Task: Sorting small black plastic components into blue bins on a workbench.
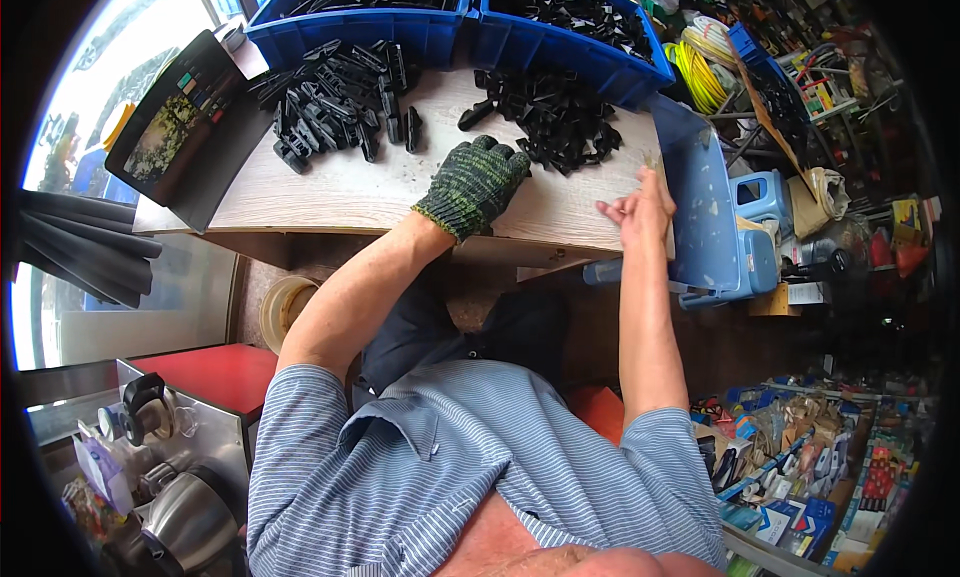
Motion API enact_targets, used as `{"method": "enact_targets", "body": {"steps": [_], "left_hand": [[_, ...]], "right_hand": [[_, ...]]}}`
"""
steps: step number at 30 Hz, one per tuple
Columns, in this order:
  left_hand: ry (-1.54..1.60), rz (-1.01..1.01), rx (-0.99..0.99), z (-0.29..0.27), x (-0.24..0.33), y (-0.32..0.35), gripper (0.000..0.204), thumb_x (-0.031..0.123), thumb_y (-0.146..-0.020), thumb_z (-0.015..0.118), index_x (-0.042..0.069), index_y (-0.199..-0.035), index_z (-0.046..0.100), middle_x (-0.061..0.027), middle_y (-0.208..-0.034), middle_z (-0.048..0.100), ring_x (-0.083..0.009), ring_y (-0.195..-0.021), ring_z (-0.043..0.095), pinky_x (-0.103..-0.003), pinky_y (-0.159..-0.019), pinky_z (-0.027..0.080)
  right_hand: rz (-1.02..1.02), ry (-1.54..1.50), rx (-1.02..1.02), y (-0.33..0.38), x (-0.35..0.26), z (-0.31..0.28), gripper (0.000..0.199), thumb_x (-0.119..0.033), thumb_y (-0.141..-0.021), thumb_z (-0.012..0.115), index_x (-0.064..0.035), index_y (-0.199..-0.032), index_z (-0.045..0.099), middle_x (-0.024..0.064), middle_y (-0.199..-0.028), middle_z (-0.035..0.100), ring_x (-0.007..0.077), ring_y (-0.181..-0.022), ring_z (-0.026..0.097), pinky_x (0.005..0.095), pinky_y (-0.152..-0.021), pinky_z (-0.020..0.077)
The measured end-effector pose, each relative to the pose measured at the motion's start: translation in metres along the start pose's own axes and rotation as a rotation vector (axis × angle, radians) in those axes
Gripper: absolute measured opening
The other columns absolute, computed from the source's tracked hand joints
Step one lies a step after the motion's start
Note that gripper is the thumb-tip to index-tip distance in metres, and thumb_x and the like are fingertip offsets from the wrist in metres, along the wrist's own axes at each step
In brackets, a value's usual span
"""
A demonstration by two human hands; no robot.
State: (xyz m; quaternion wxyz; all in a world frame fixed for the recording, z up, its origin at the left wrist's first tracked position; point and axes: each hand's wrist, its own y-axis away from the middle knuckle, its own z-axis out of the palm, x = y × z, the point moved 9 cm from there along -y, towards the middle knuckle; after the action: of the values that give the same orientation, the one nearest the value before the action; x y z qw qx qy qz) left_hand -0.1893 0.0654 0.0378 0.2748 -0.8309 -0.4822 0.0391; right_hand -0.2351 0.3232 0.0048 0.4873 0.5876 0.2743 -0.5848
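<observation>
My left hand (470,185), in a green and black knit glove, is over the middle of the tabletop with its fingers curled in. Whatever it may hold is hidden beneath the glove. Just beyond its fingers spreads a pile of small black plastic parts (560,120), and one longer black part (475,115) lies at that pile's left. Another heap, of longer black plastic pieces (330,102), covers the table farther left. My bare right hand (643,212) is at the table's right edge, beside a blue plastic bin (700,187). Its fingers are apart, slightly blurred, with nothing visible in them.
Two blue crates (360,35) (570,47) of black parts line the table's far side. A tablet-like screen (170,127) leans at the left. Below stands a pale bucket (285,312). A blue stool (760,202) and cluttered shelves fill the right.
</observation>
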Motion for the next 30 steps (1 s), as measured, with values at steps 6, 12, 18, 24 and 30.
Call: {"method": "enact_targets", "body": {"steps": [6,12,18,24,30], "left_hand": [[0.066,-0.145,-0.036,0.002,-0.007,0.001,0.023,0.021,-0.092,0.06,0.01,-0.112,0.065,-0.012,-0.091,0.068,-0.0323,-0.082,0.065,-0.046,-0.071,0.052],[0.684,-0.408,0.085,0.001,-0.013,0.003,0.04,0.019,-0.094,0.065,0.011,-0.132,0.054,-0.0112,-0.094,0.071,-0.0247,-0.078,0.068,-0.035,-0.068,0.053],[1.344,-0.714,0.06,0.023,-0.018,0.006,0.035,0.02,-0.094,0.063,0.001,-0.123,0.058,-0.0099,-0.082,0.069,-0.0141,-0.071,0.066,-0.029,-0.063,0.052],[1.61,-0.853,0.035,0.037,-0.023,0.012,0.027,0.017,-0.094,0.061,0.001,-0.116,0.062,-0.0062,-0.075,0.064,-0.0115,-0.061,0.058,-0.026,-0.053,0.046],[0.538,-0.558,0.235,-0.01,-0.032,-0.001,0.038,0.034,-0.096,0.059,0.003,-0.118,0.063,-0.0163,-0.098,0.07,-0.0328,-0.088,0.067,-0.044,-0.079,0.052]], "right_hand": [[0.023,0.199,-0.431,0.044,0.032,0.081,0.028,-0.028,-0.087,0.074,-0.0057,-0.101,0.066,-0.0016,-0.052,0.044,0.0109,-0.039,0.045,0.0357,-0.046,0.056],[-0.147,0.307,-0.625,0.053,0.032,0.108,0.033,-0.033,-0.09,0.074,-0.0023,-0.101,0.072,-0.0049,-0.058,0.05,0.0066,-0.039,0.042,0.0222,-0.037,0.033],[-0.155,0.292,-0.675,0.06,0.033,0.107,0.032,-0.034,-0.095,0.068,-0.0031,-0.1,0.072,-0.0056,-0.058,0.049,0.0054,-0.042,0.041,0.0209,-0.039,0.0333],[-0.143,0.321,-0.606,0.071,0.035,0.112,0.031,-0.029,-0.099,0.06,-0.0055,-0.079,0.062,-0.0069,-0.06,0.041,0.0042,-0.049,0.037,0.0227,-0.045,0.0333],[-0.463,0.309,-0.442,0.053,0.034,0.1,0.036,-0.023,-0.099,0.054,-0.0059,-0.069,0.046,-0.0051,-0.063,0.033,0.0056,-0.06,0.032,0.0277,-0.054,0.0289]]}}
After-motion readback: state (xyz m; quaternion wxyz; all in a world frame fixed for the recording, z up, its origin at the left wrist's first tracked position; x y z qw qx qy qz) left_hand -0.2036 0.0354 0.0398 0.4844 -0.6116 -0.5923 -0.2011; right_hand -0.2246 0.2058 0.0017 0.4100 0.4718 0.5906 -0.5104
